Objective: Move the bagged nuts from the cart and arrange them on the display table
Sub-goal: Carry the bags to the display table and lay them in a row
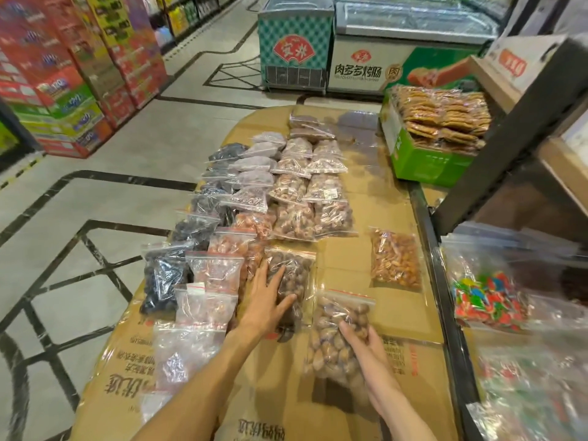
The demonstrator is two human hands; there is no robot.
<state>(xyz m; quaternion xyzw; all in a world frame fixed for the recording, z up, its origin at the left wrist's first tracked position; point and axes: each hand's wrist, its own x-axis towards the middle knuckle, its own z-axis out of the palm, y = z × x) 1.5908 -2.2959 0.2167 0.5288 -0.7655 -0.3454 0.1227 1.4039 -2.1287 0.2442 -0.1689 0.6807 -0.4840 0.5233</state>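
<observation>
The display table (346,268), covered in flattened cardboard, carries several rows of clear zip bags of nuts and dried fruit. My left hand (270,297) lies flat with spread fingers on a bag of dark brown nuts (294,272) at the near end of a row. My right hand (362,342) grips a bag of pale brown nuts (337,332) that lies just right of it on the cardboard. Alone further right lies a bag of orange nuts (394,259). No cart is clearly in view.
A green box of packed biscuits (429,160) sits at the table's far right. Bags of coloured sweets (486,300) fill a bin on the right under a dark shelf frame (509,122). Freezers (350,43) stand beyond, stacked cartons (63,74) at the left across the tiled aisle.
</observation>
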